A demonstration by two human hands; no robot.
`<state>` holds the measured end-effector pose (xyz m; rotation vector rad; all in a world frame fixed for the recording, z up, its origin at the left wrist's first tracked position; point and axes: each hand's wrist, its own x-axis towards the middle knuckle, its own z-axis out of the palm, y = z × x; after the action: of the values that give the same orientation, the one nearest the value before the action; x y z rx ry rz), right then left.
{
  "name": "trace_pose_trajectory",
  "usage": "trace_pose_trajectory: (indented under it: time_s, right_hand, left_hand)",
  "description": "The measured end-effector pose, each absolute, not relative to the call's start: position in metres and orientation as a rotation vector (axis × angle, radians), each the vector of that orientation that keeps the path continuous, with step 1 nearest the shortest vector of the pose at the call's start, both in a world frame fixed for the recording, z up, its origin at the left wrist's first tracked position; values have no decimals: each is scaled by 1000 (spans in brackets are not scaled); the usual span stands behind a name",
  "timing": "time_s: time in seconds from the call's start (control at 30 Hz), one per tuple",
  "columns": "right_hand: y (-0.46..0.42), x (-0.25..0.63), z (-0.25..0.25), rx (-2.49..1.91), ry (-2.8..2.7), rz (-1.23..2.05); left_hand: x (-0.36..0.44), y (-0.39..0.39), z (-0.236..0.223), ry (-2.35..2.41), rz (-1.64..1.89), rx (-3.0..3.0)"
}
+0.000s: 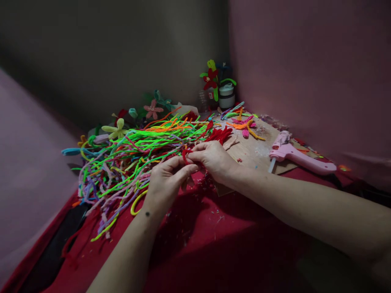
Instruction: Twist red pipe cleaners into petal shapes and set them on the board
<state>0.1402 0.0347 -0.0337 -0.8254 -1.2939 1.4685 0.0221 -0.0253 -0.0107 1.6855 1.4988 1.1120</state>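
Between my two hands is a short red pipe cleaner [185,156], bent into a small curve. My left hand [171,173] pinches its lower end between thumb and fingers. The fingertips of my right hand [210,158] close on it from the other side, close to the left thumb. Part of the pipe cleaner is hidden behind the fingers. Just beyond my right hand lies a bundle of red pipe-cleaner pieces [221,134]. A large heap of colourful pipe cleaners [137,146], mostly green, pink and purple, spreads to the left of my hands.
A pink glue gun [305,158] rests on a cardboard sheet [259,150] at the right. Pink and orange pipe-cleaner pieces [244,125] lie behind. Finished-looking fuzzy flowers [152,109] and a lidded jar [227,97] stand at the back. Scraps dot the red cloth [214,240].
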Motion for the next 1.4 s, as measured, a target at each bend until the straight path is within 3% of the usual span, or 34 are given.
trace_pose_trajectory:
  time_s: [0.23, 0.5, 0.77, 1.0, 1.4]
  right_hand:
    - [33, 141, -34, -797, -1329, 1491]
    - [33, 139, -33, -746, -1159, 1728]
    - [35, 142, -29, -722, -1055, 1816]
    - [35, 143, -26, -752, -993, 1742]
    - [41, 151, -15, -814, -998, 1835]
  left_hand:
    - [15, -22, -10, 1364, 1149, 1358]
    - [21, -20, -13, 1650, 1319, 1682]
    - [22, -18, -19, 1213, 1214, 1323]
    - [25, -15, -19, 1363, 1286, 1409]
    - [10, -18, -16, 1401, 1080, 1487]
